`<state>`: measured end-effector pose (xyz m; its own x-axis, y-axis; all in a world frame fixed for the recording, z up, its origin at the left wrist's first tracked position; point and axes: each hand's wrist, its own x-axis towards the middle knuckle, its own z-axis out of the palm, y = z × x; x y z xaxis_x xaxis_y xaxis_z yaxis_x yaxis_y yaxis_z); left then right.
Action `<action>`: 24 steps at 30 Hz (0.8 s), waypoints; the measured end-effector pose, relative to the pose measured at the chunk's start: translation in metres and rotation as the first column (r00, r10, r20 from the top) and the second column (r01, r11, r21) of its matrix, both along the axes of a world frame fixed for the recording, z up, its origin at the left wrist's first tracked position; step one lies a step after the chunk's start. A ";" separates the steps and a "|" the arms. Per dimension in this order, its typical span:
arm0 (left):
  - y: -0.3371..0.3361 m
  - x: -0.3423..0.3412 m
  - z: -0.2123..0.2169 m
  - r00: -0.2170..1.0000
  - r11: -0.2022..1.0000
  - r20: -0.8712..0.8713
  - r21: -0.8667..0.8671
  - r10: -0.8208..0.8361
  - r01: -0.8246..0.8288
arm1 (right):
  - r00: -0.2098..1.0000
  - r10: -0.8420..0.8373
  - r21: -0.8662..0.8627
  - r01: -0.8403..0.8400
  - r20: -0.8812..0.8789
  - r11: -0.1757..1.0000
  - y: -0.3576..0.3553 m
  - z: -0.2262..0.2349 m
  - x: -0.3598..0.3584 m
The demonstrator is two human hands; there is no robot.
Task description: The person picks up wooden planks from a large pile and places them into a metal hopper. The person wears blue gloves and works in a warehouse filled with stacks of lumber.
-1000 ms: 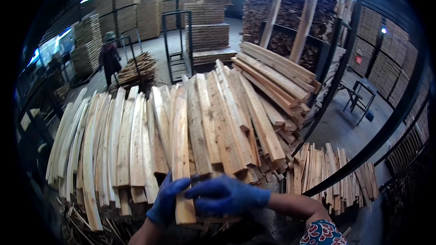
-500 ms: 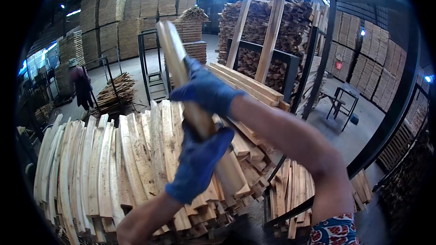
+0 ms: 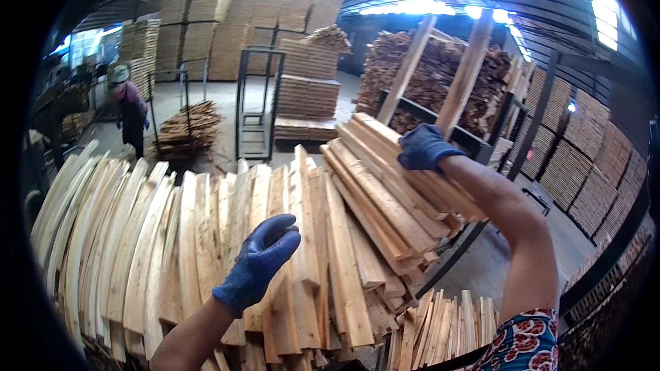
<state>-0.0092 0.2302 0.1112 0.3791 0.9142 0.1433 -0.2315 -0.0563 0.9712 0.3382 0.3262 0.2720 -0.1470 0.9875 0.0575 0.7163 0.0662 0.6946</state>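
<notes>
My left hand [image 3: 260, 261], in a blue glove, hovers over a wide row of pale wooden boards [image 3: 196, 240]. Its fingers are loosely bent with nothing between them. To the right, my other gloved hand, the right [image 3: 425, 148], is closed over a wooden board [image 3: 450, 196] at the top of a slanted pile. The palm side and part of the grip are hidden from view. Just left of that hand lie several more boards [image 3: 375, 196], set at an angle against the row.
Two upright planks [image 3: 467, 72] lean on a dark metal frame [image 3: 536, 113] behind the pile. Shorter boards [image 3: 447, 330] lie low at the front right. A person [image 3: 130, 110] stands at the far left beside a heap of sticks [image 3: 187, 130]. Tall timber stacks [image 3: 199, 48] line the back.
Both hands held a board raised in front of me. My left hand has let go and moved lower left, while my right hand has moved right onto the slanted pile. The view has shifted.
</notes>
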 end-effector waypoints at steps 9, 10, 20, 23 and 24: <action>-0.093 -0.151 -0.066 0.986 0.971 -0.021 0.181 0.164 -0.157 | 0.948 0.058 0.053 -0.043 -0.313 0.998 0.008 0.001 -0.047; -0.112 -0.173 -0.063 0.981 0.964 -0.101 0.226 0.165 -0.138 | 0.916 0.161 0.230 -0.078 -0.367 0.970 0.012 0.000 -0.064; -0.354 -0.195 -0.234 0.808 0.781 -0.006 -0.255 0.589 -0.571 | 0.219 0.080 -0.202 -0.963 -0.972 0.179 -0.190 -0.094 -0.387; -0.489 -0.165 -0.355 0.496 0.443 -0.742 -0.297 0.450 -0.846 | 0.177 0.351 -0.303 -0.888 -0.920 -0.345 -0.254 -0.114 -0.480; -0.535 -0.136 -0.392 0.407 0.324 -0.780 -0.276 0.475 -0.905 | 0.113 0.463 -0.340 -0.830 -0.879 -0.442 -0.279 -0.117 -0.501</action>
<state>-0.1452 -0.3049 -0.2808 -0.6556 0.5931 -0.4674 0.0746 0.6668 0.7415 -0.1623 0.0476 0.1548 -0.8676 -0.4605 -0.1874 -0.3532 0.8362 -0.4197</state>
